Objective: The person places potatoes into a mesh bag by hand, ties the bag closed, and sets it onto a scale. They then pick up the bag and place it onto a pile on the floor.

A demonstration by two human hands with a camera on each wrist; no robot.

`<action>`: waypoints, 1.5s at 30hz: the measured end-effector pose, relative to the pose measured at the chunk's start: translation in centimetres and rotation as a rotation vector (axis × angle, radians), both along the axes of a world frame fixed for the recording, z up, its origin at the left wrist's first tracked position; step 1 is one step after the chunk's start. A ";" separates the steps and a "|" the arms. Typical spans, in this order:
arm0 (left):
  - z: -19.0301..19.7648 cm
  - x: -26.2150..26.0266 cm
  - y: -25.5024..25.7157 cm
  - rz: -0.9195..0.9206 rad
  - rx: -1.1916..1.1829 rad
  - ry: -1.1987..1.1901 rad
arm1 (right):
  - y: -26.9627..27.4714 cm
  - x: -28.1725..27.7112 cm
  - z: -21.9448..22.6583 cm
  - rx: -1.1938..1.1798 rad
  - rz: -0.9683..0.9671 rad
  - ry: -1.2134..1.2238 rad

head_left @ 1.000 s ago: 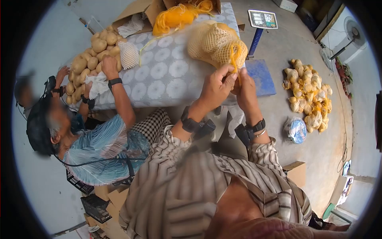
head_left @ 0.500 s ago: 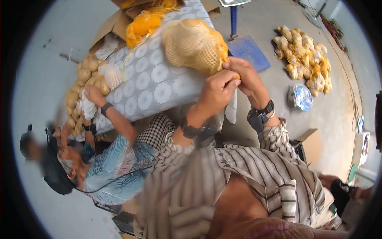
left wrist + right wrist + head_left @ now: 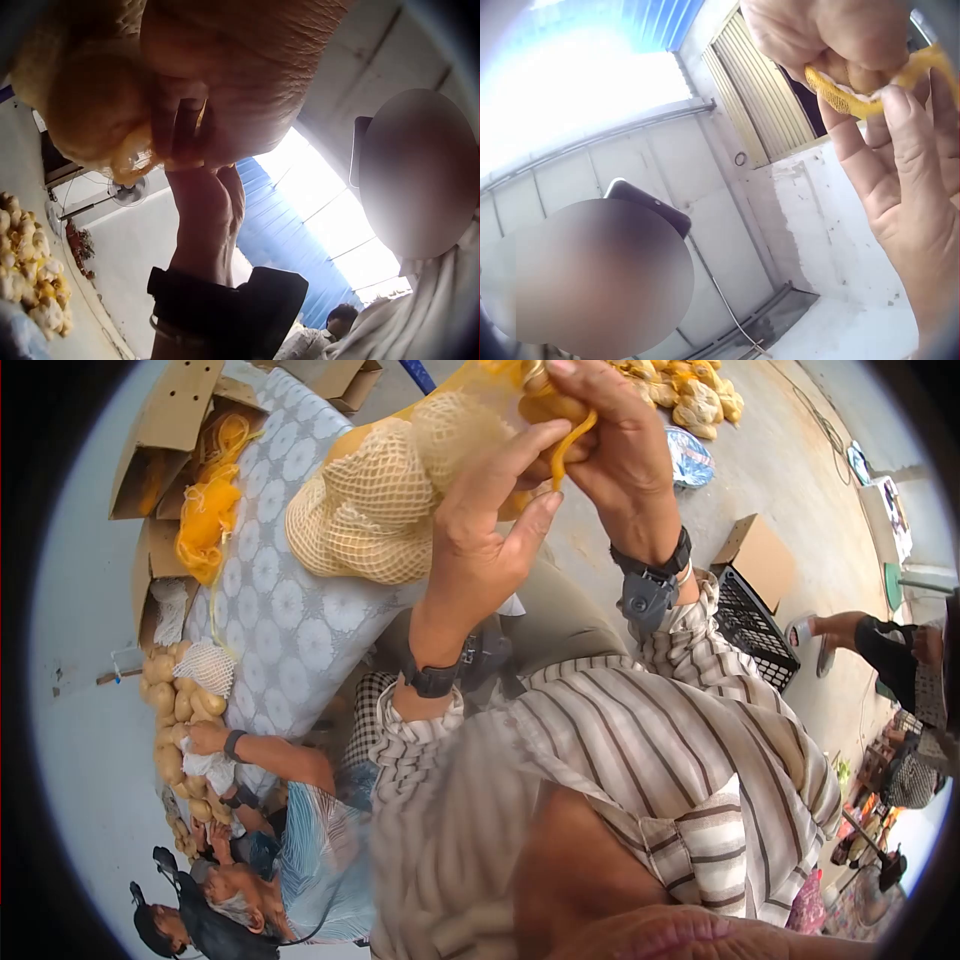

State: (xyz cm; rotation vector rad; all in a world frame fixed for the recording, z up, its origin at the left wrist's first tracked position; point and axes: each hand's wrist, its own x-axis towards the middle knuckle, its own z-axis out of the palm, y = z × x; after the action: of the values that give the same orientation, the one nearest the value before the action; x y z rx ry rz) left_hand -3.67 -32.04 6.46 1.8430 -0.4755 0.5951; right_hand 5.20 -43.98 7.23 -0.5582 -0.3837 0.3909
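A yellow mesh bag (image 3: 380, 500) of tan, potato-like produce in white foam netting hangs over the table edge in the head view. My right hand (image 3: 635, 460) grips its gathered neck, fingers curled round the mesh. With thumb and forefinger my left hand (image 3: 475, 545) pinches the loose yellow end, its other fingers beside the bag. In the right wrist view the left hand's thumb (image 3: 900, 109) lies against the yellow mesh strip (image 3: 840, 97), below the right hand (image 3: 840, 30). The left wrist view has the left hand (image 3: 232, 67) close up, hiding part of the neck.
A patterned cloth covers the table (image 3: 265, 560). Orange mesh bags (image 3: 210, 510) lie by cardboard boxes (image 3: 165, 430). Another person (image 3: 310, 840) works at a tan produce heap (image 3: 175, 700). Filled bags (image 3: 690, 395), a blue-and-white bundle (image 3: 690, 457) and a black crate (image 3: 755, 625) stand on the floor.
The head view has swung right. Both hands and the bag have come closer to the camera, and the left hand's fingers have spread more around the yellow end.
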 end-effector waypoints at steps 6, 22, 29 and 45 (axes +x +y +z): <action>-0.4 2.0 -4.5 -0.256 -0.056 -0.053 | -4.9 -2.3 3.4 -0.035 -0.320 -0.103; -8.2 4.3 -7.2 -0.344 -0.159 0.447 | -8.5 1.3 -6.5 -0.374 -0.358 0.169; -21.4 7.1 -11.7 -0.479 -0.195 0.691 | -14.9 4.3 -20.6 -0.716 -0.309 0.404; -27.8 10.4 -12.2 -0.644 0.016 0.969 | -19.7 6.9 -40.5 -1.373 -0.448 0.041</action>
State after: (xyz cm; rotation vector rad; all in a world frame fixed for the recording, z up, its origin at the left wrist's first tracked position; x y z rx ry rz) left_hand 6.72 -44.25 -21.34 1.6269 -0.3617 -0.7199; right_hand 12.10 -63.67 -33.29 -1.9281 0.1236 0.1785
